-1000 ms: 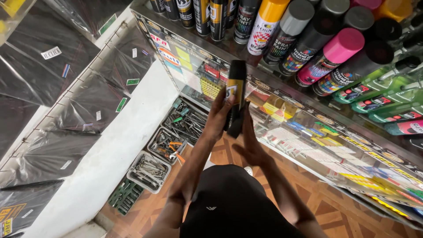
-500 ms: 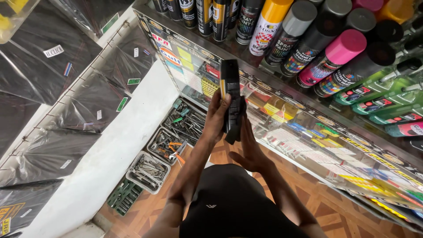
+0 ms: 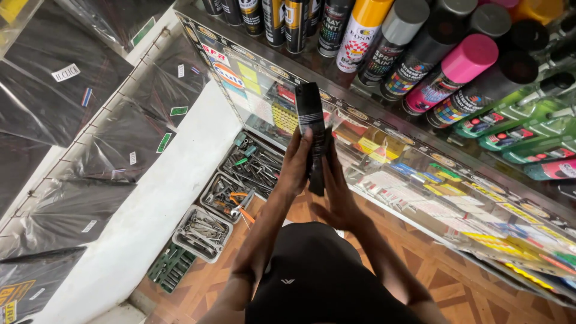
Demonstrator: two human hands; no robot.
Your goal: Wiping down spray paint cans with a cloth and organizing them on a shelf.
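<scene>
I hold a tall black spray can (image 3: pixel 312 129) upright in front of a glass display counter (image 3: pixel 420 180). My left hand (image 3: pixel 295 165) wraps its left side, fingers curled around the body. My right hand (image 3: pixel 337 192) supports it from below and the right, palm against the can's lower part. The can's black back faces me. On the counter top stand several spray cans, among them a yellow-capped one (image 3: pixel 363 33), a grey-capped one (image 3: pixel 396 39) and a pink-capped one (image 3: pixel 453 72).
Trays of hand tools (image 3: pixel 231 192) lie on the floor at the foot of the counter. A white ledge (image 3: pixel 162 198) runs along the left under black bags in clear plastic (image 3: pixel 66 108). Green bottles (image 3: pixel 516 126) lie at the right. The floor is wooden parquet (image 3: pixel 456 276).
The can has turned in my hands: its yellow label, seen a second ago, now faces away and only the black side shows. Both hands stay in nearly the same place.
</scene>
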